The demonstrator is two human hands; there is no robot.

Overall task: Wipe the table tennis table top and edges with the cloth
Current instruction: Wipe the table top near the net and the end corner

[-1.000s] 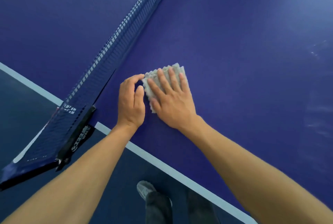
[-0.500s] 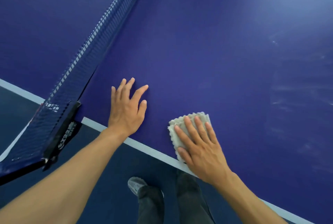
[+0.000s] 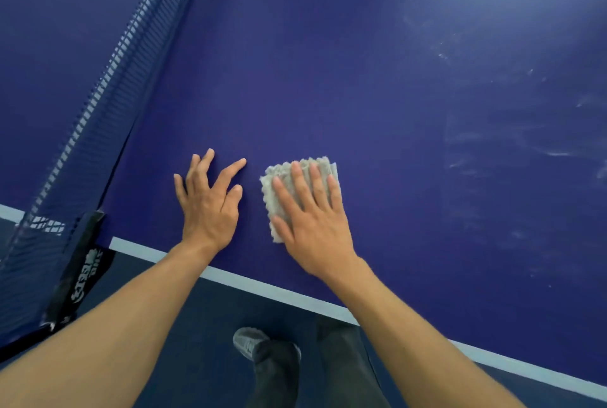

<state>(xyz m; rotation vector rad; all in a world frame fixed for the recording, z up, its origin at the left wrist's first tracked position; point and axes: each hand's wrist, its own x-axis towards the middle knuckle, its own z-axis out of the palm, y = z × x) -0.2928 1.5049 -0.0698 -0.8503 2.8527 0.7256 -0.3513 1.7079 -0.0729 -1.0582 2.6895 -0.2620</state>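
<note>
We've got our right hand point(image 3: 313, 223) flat, fingers spread, pressing a folded nubby grey cloth point(image 3: 295, 187) w/ scalloped edges onto the smooth blue table top point(image 3: 361, 79), near the white edge line point(image 3: 262, 289). Left hand point(image 3: 207, 200) open, empty, splayed just beside it. Mesh net point(image 3: 108, 85) at left.

The right hand point(image 3: 312, 220) presses a folded cloth point(image 3: 297, 177) flat on the blue table point(image 3: 361, 79), left hand point(image 3: 208, 204) splayed just beside it.
</note>
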